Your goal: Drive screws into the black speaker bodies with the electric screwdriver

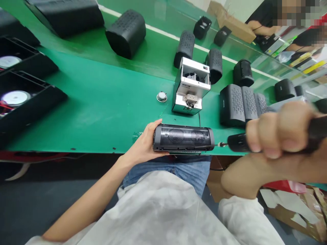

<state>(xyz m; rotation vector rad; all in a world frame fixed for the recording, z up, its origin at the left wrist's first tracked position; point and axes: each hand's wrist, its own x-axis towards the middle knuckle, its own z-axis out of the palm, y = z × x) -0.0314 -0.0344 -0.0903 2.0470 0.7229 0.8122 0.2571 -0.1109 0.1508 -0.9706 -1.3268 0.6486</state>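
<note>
A black speaker (185, 137) with two round perforated patches lies lengthwise at the green bench's front edge. Around its left end my left hand (146, 141) is wrapped, thumb on the far side. My right hand (283, 131), slightly blurred, grips a black electric screwdriver (238, 142) held level. The driver's bit points left and meets the speaker's right end; the exact contact spot is too small to make out. Beyond the speaker stands a white screw feeder (190, 86), with a small round metal part (161, 96) to its left.
Open black housings (33, 98) with round speaker drivers sit at the left. Grey-black speakers (232, 105) stand right of the feeder. More speakers (127, 32) rest on a green belt (158, 41) behind. Co-workers' arms (263, 29) show at the upper right; cardboard (291, 207) lies lower right.
</note>
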